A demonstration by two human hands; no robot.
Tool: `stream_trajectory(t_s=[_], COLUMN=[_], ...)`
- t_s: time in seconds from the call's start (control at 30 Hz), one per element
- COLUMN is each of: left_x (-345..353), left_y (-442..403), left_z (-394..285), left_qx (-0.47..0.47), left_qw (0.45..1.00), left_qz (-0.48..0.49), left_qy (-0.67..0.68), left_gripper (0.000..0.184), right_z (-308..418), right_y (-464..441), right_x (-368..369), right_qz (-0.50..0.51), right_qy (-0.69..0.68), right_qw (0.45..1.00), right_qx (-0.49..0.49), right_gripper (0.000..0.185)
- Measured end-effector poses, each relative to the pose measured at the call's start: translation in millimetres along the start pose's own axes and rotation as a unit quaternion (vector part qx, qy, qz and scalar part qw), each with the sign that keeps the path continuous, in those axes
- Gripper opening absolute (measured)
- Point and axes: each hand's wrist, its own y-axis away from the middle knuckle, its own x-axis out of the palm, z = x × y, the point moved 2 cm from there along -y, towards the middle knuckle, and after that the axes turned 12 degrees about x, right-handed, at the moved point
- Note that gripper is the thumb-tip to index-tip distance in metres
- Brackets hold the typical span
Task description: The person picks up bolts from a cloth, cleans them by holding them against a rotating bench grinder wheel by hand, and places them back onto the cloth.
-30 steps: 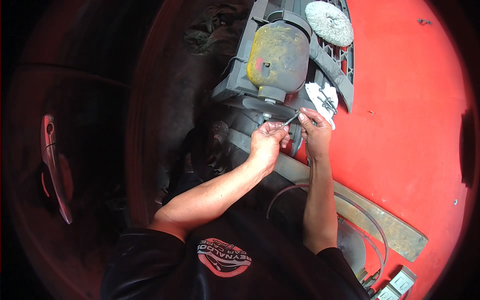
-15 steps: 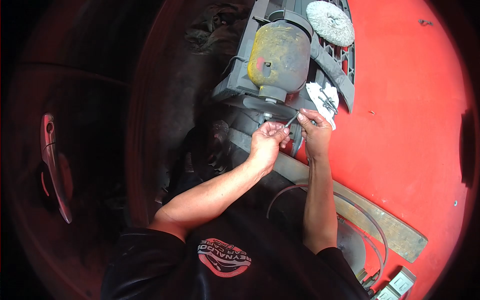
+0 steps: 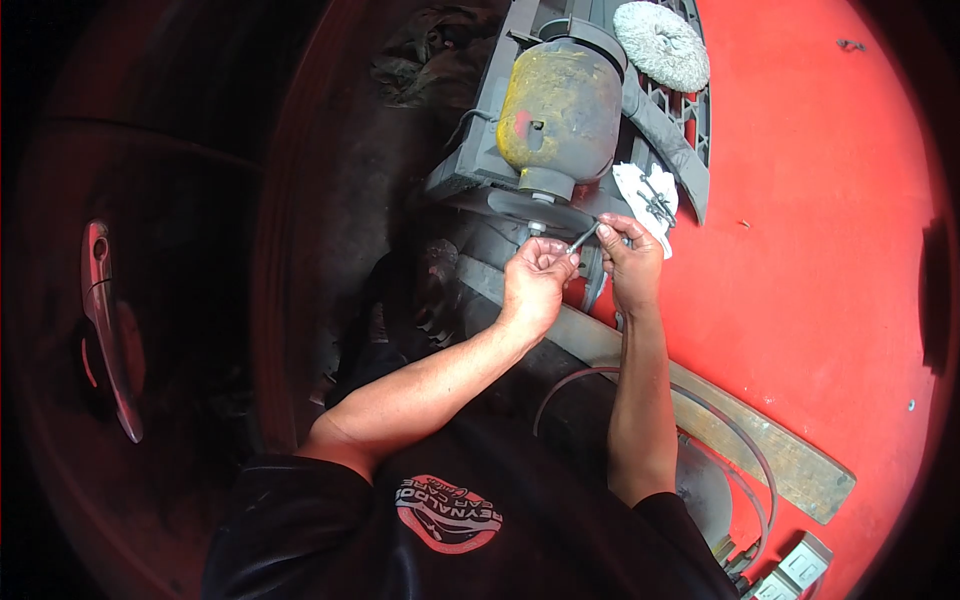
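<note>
A small metal bolt-like rod is pinched between both hands, its lower end in my left hand and its upper end in my right hand. Just beyond the fingers is a dark wheel, its edge close to the rod; whether they touch cannot be made out. The wheel sits on the shaft of a yellow and grey motor. To the right of the motor, several dark bolts lie on a white cloth.
A fluffy white pad rests at the top, beside a curved grey piece. Below the hands are a wooden board and a hose. An outlet box is at lower right, a car door handle at left.
Both hands stay nearly in place. My left hand's fingers have shifted slightly around the rod, and the rod's angle differs a little.
</note>
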Motion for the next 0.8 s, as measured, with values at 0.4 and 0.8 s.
stream_trajectory(t_s=[0.4, 0.8], left_x=[9.0, 1.5], left_y=[-4.6, -3.7], left_z=[5.4, 0.3], left_qx=[0.001, -0.017], left_qw=[0.999, 0.999], left_qz=[-0.043, 0.021], left_qy=[-0.012, 0.028], left_gripper=[0.015, 0.012], right_z=[6.9, 3.8], right_y=[-3.5, 1.2], right_x=[-3.7, -2.3], right_qz=[0.014, 0.021], right_qy=[0.018, -0.05], right_qw=[1.0, 0.998], right_qx=[-0.012, -0.011], right_gripper=[0.014, 0.016])
